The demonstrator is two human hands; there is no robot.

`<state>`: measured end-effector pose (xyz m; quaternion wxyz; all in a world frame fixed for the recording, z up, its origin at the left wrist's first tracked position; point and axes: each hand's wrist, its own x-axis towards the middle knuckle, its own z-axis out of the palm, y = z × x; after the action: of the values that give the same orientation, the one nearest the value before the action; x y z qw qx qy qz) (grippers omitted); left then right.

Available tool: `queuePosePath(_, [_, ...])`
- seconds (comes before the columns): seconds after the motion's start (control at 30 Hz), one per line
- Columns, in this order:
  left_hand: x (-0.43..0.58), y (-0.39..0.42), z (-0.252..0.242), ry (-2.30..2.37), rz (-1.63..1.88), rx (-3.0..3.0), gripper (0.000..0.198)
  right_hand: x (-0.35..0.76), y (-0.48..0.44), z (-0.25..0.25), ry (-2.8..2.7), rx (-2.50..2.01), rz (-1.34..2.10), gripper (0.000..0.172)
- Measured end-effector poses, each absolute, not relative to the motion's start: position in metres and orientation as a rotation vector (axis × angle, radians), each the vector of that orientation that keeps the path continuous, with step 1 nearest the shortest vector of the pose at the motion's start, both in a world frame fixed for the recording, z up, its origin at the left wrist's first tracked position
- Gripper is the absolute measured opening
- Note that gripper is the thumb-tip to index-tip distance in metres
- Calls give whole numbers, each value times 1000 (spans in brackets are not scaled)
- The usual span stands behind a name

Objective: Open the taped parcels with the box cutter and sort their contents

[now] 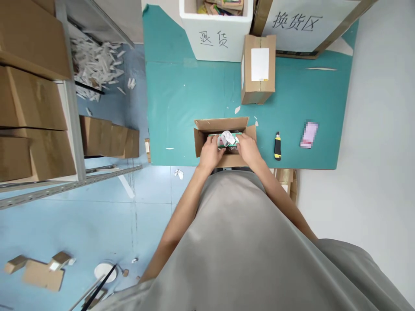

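Head view, green packet [221, 141] in open carton [221, 124], long axis parallel to table's [181, 99] near edge, left hand [210, 154] and right hand [249, 150] half-curled at its ends, grip unclear

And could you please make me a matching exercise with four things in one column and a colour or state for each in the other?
Things:
1. utility knife
2. bin at the top of the view
3. box at the near edge of the table
4. carton just right of the bin

Colours and states:
A. flaps open, left hand and right hand at its opening
B. brown, bearing a white label
C. yellow and black
D. white on the outside

Pairs: 1-C, 2-D, 3-A, 4-B
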<state>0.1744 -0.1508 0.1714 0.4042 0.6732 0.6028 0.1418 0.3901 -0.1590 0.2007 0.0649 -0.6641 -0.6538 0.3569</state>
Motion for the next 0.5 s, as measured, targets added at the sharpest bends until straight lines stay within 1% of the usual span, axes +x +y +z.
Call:
queuePosePath(0.1, [193,-136,143,1576,305,1528,73,371,-144,186,-1953,-2016,1211,51])
queuePosePath(0.23, [204,-128,121,1541,392,1280,72,360,-137,169,-1907,-2053,1315,58])
queuePosePath(0.37, [211,-131,122,1407,561,990,76,359,-141,167,-1909,-2039,1283,58])
queuePosePath(0.5, [217,-131,138,1331,652,925,67,357,-145,183,-1902,-2070,1243,59])
